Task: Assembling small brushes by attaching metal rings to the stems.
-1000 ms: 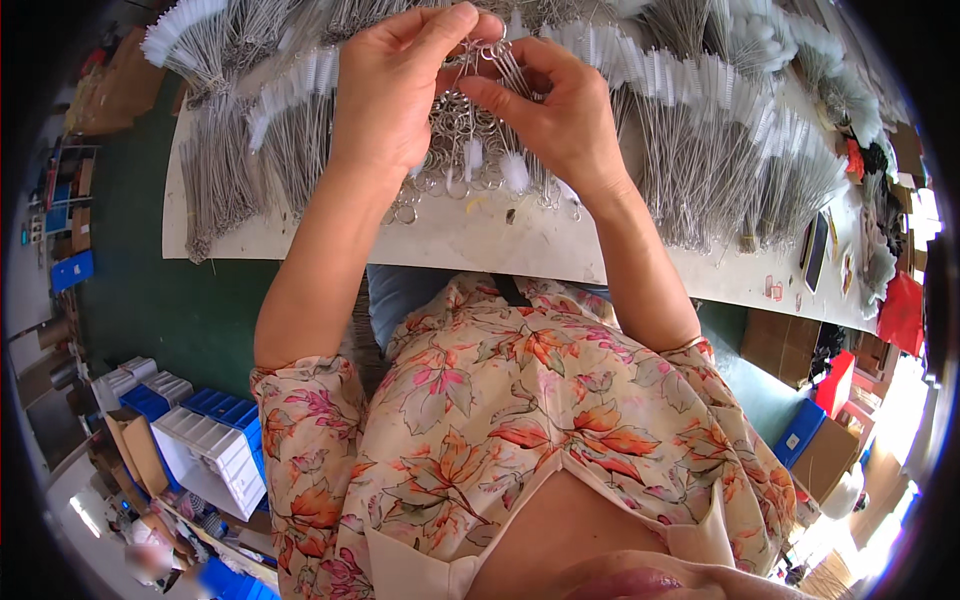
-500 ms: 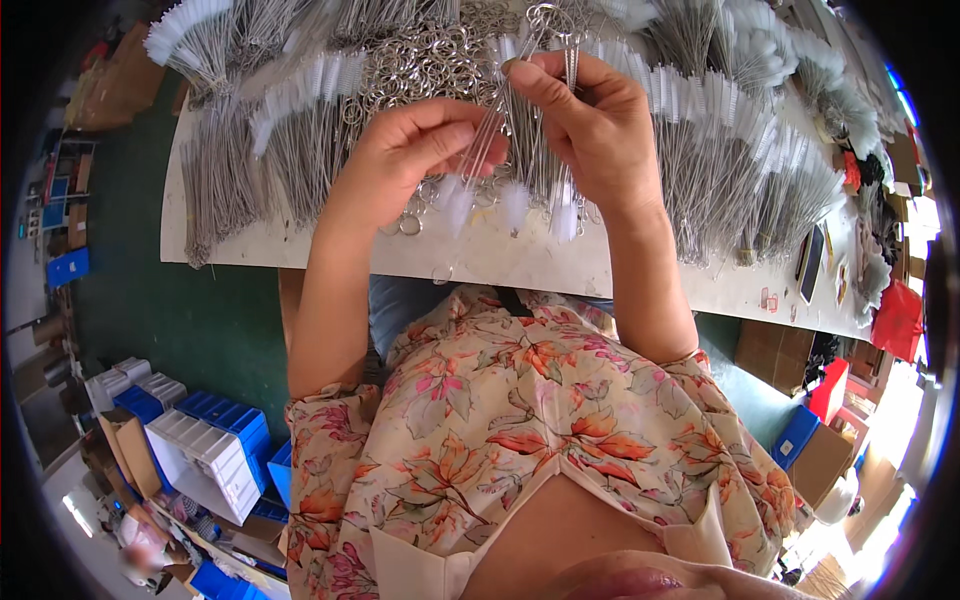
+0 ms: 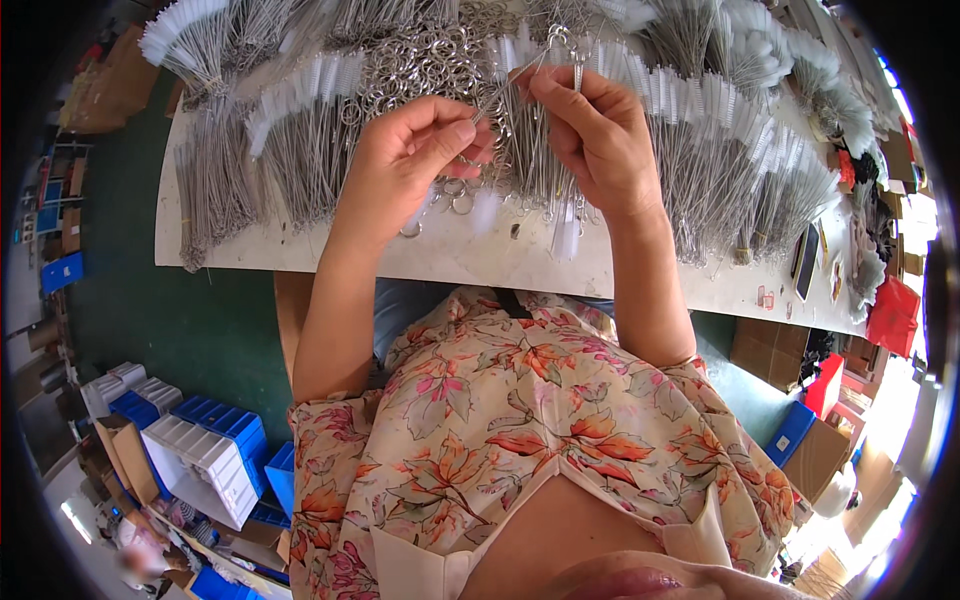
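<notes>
Left hand [image 3: 415, 150] pinches thin wire brush [image 3: 497, 92] over table [image 3: 440, 262], long axis slanting up toward right hand; right hand [image 3: 598, 140] grips bunch of brushes [image 3: 570, 205], wire stems vertical, white bristle tips hanging down

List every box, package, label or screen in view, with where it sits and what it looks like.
Cardboard boxes: under the table's right end, brown, rectangular.
Red bag: at the table's far right edge, soft, bright red.
Dark flat device: on the table at right, slim, black; its screen cannot be made out.
Blue and white bins: on the floor at lower left, stacked, rectangular.
Cardboard carton: beside those bins, open, brown.
</notes>
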`<state>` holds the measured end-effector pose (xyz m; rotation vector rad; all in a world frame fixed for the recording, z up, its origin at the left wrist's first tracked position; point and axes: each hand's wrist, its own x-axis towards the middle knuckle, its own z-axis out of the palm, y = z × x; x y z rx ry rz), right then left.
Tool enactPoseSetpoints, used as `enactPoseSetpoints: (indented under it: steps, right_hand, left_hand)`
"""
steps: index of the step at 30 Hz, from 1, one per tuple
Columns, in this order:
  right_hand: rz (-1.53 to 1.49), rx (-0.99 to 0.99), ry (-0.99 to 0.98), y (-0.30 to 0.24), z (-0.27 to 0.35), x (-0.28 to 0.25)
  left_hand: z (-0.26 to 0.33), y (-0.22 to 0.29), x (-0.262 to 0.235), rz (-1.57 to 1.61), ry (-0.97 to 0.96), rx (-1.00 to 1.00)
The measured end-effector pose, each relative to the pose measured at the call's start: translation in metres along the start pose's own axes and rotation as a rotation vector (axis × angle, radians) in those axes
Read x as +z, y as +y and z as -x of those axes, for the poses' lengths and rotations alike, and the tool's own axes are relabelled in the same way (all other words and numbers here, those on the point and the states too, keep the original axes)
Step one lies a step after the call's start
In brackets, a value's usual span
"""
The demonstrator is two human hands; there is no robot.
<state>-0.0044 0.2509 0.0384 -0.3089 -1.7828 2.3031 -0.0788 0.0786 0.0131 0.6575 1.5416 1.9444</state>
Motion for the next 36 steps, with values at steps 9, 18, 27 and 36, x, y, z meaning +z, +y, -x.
enactPoseSetpoints:
  steps: [9,18,27,36]
  right_hand:
    - [-0.153,0.094,-0.08,0.008,0.007,0.008]
    - [-0.073,0.119,-0.125,0.017,0.008,0.009]
    - [-0.131,0.195,-0.192,0.011,0.012,0.014]
    - [0.214,-0.056,-0.204,0.004,0.026,0.041]
  left_hand:
    - [0.027,0.017,-0.003,-0.253,0.07,-0.052]
    - [0.046,0.028,-0.002,-0.335,0.147,-0.068]
    - [0.048,0.009,0.007,-0.575,0.378,0.38]
    - [0.078,0.007,0.003,-0.576,0.189,0.271]
